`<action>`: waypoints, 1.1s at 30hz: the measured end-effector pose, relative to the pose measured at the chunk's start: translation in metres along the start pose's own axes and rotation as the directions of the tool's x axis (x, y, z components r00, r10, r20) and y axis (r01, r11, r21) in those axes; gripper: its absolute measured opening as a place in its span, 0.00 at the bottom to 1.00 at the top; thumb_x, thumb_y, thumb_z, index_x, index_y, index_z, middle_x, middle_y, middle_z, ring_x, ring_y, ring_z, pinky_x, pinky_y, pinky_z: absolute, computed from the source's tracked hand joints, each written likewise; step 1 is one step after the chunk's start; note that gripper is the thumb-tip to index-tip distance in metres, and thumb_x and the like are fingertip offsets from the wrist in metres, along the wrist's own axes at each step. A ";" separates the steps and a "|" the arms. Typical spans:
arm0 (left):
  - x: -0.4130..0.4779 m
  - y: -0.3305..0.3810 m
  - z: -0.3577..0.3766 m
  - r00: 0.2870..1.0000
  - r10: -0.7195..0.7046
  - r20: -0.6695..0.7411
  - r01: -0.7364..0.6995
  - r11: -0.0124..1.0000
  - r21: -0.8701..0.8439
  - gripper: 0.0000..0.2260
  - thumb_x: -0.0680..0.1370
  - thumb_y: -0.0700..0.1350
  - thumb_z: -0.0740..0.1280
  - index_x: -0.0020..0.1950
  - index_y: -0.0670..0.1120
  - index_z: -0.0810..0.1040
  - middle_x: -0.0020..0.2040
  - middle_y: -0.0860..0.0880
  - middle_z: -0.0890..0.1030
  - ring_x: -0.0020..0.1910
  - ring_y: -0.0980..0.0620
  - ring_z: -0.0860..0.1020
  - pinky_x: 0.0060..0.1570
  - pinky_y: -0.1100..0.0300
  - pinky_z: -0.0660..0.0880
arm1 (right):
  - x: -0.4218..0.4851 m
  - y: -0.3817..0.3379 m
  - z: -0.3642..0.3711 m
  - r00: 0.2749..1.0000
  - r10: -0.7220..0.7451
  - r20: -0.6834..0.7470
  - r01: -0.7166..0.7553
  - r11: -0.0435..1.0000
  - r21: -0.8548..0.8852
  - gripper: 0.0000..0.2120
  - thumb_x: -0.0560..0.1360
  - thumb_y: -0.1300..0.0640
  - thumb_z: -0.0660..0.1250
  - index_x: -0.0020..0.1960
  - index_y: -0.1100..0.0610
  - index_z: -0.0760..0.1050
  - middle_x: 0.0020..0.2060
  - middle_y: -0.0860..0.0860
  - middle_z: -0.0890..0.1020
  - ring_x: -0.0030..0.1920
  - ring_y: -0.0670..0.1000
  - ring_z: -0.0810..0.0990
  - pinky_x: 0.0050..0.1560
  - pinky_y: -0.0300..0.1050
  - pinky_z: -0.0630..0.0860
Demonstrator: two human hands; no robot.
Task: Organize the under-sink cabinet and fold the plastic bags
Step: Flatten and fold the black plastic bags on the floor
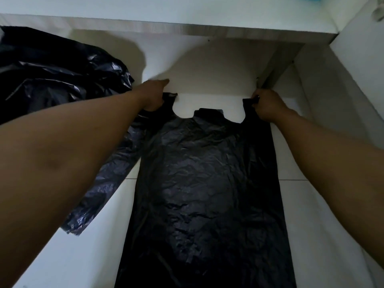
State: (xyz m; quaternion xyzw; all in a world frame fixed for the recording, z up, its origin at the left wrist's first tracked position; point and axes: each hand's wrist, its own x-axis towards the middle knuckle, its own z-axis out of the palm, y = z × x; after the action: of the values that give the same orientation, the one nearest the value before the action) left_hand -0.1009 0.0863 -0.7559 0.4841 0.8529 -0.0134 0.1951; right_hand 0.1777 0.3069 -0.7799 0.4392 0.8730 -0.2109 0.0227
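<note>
Fingers (pixel 259 95) tight round black bag handles (pixel 170 96)

Dim, bluish light with heavy shadows, faint sheen on black plastic, soft focus, wide-angle bending at edges.

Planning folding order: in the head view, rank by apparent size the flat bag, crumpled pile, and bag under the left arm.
1. flat bag
2. crumpled pile, cut off by the frame
3. bag under the left arm, partly hidden, so unsure
</note>
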 end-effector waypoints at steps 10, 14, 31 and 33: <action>-0.028 0.002 -0.018 0.986 0.008 -0.168 -0.034 0.988 -0.150 0.10 0.75 0.41 0.68 0.52 0.37 0.80 0.50 0.37 0.80 0.47 0.41 0.76 0.46 0.55 0.71 | -0.042 -0.010 -0.023 0.981 -0.137 -0.137 0.131 0.990 -0.052 0.08 0.73 0.56 0.70 0.52 0.55 0.78 0.59 0.57 0.75 0.64 0.60 0.70 0.62 0.59 0.69; -0.046 0.006 -0.034 0.982 -0.009 -0.189 -0.010 0.995 -0.099 0.12 0.74 0.44 0.71 0.56 0.44 0.78 0.52 0.42 0.79 0.54 0.40 0.76 0.61 0.44 0.69 | -0.059 -0.013 -0.042 0.984 -0.152 -0.093 0.153 0.988 0.009 0.12 0.71 0.59 0.70 0.52 0.51 0.74 0.50 0.50 0.78 0.53 0.52 0.75 0.66 0.55 0.65; -0.137 0.039 -0.032 0.968 0.103 0.229 -0.145 0.973 0.178 0.23 0.75 0.69 0.63 0.43 0.49 0.79 0.43 0.52 0.77 0.48 0.46 0.75 0.62 0.41 0.70 | -0.155 -0.027 -0.047 0.913 -0.067 0.402 0.136 0.980 -0.145 0.25 0.56 0.33 0.79 0.46 0.45 0.79 0.44 0.40 0.81 0.50 0.48 0.79 0.61 0.56 0.72; -0.137 0.039 -0.032 0.982 0.101 0.160 -0.132 0.970 0.203 0.19 0.78 0.62 0.62 0.43 0.47 0.78 0.43 0.48 0.78 0.47 0.44 0.76 0.61 0.41 0.71 | -0.150 -0.023 -0.047 0.949 -0.107 0.295 0.133 0.988 -0.072 0.14 0.64 0.40 0.78 0.43 0.45 0.80 0.42 0.40 0.81 0.49 0.49 0.80 0.62 0.58 0.73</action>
State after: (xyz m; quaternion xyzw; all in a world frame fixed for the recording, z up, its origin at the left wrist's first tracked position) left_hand -0.0165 0.0012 -0.6729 0.5492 0.7996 -0.1290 0.2058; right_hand 0.2584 0.1997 -0.6954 0.3480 0.8940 -0.2342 0.1577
